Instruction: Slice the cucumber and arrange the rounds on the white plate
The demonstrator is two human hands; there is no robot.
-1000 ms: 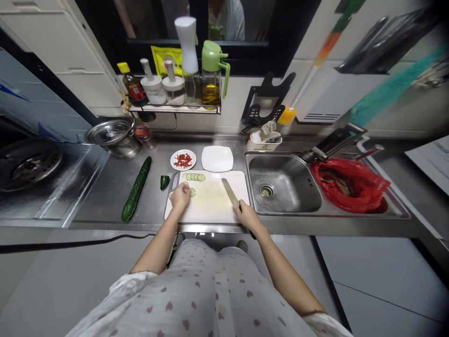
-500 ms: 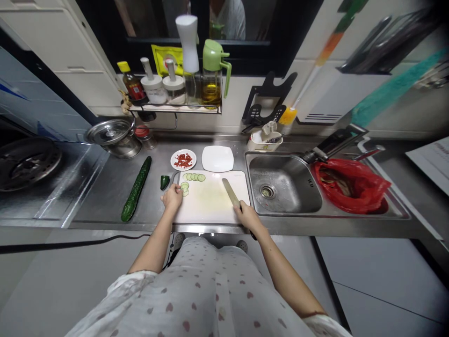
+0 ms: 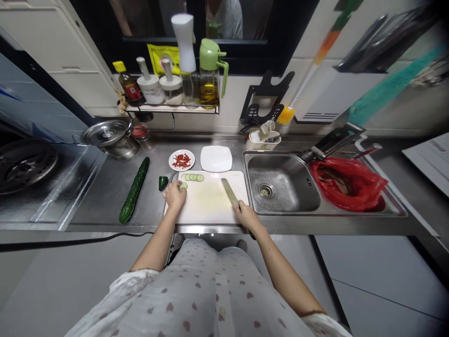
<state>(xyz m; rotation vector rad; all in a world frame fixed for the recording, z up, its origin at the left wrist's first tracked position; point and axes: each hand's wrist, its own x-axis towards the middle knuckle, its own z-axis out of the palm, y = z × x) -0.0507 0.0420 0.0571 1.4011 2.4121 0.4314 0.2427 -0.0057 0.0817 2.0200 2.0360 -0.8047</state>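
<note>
A white cutting board [image 3: 210,201] lies on the steel counter in front of me. Along its far edge sits a row of several cucumber slices [image 3: 192,178]. My left hand [image 3: 174,195] rests at the board's left side, fingers closed on a small stack of cucumber slices [image 3: 183,186]. My right hand [image 3: 247,216] grips the handle of a knife [image 3: 229,192], whose blade lies flat on the board's right half, pointing away from me.
A whole cucumber [image 3: 134,189] and a green cucumber end [image 3: 163,182] lie left of the board. Behind it stand a dish of red chilli pieces [image 3: 182,160] and a white plate [image 3: 216,158]. A sink [image 3: 280,187] and red bag [image 3: 347,182] are on the right.
My left hand slid from the middle-left of the board toward its far left corner, taking cucumber slices with it. The knife hand has barely moved.
</note>
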